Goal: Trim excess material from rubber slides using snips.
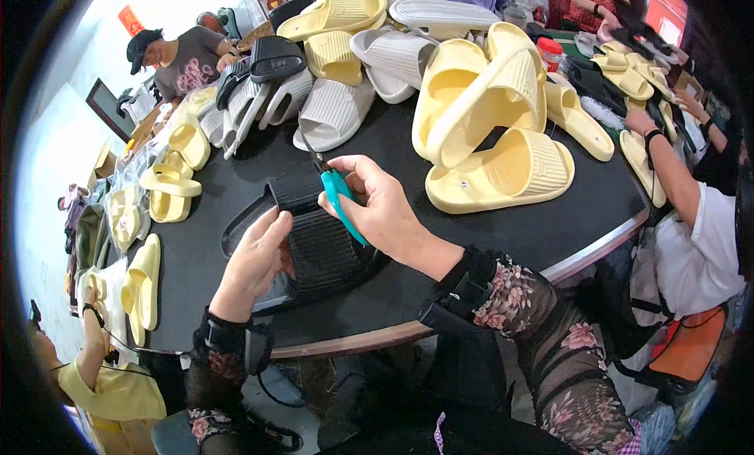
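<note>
My left hand (255, 255) grips the edge of a black ribbed slipper (330, 251), its thumb on the strap and its fingers partly hidden. A second black slipper (245, 223) appears to lie against it, though the dark tabletop makes the pair hard to part. In my right hand (385, 211) is a pair of thread snips with teal handles (340, 206). Their dark blades (314, 154) point up and away from me, above the far edge of the strap. My fingers are closed round the handles.
The black table (503, 243) holds a pile of cream slippers (479, 102) at right and grey slippers (336, 113) at the back. More cream slippers (141, 286) line the left edge. Co-workers sit around, one person (192, 62) at the far left, another's arm (667, 164) at right.
</note>
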Available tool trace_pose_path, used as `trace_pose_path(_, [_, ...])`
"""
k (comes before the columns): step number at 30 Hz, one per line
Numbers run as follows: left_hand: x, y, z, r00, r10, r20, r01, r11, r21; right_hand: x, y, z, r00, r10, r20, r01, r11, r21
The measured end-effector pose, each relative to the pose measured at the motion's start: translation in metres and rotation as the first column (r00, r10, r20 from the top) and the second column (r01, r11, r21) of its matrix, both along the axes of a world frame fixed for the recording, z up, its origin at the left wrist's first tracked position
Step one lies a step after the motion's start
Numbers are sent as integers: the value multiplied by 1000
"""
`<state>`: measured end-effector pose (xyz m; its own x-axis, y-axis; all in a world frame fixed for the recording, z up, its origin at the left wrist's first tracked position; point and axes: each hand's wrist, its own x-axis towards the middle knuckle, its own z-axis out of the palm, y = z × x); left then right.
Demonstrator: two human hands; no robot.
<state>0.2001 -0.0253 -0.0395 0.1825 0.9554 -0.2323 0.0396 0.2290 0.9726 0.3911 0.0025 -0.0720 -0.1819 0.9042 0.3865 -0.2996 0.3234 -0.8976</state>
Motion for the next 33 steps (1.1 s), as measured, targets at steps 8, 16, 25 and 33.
trace_pose_path(8, [16,35,-8,968,193,158,-235,918,319,7,0,1,998,-45,-37,44,999,-24])
trace_pose_path(16, [-7,33,-13,912,407,43,-358,740,570,2,-1,-1,999,20,46,-16,998,-67])
trace_pose_path(25, [-29,40,-14,860,439,262,-505,656,560,-5,1,-13,908,125,399,-112,992,-57])
trace_pose_path(33, [-28,37,-12,808,450,381,-589,584,559,-8,-1,-18,881,101,462,-103,994,-20])
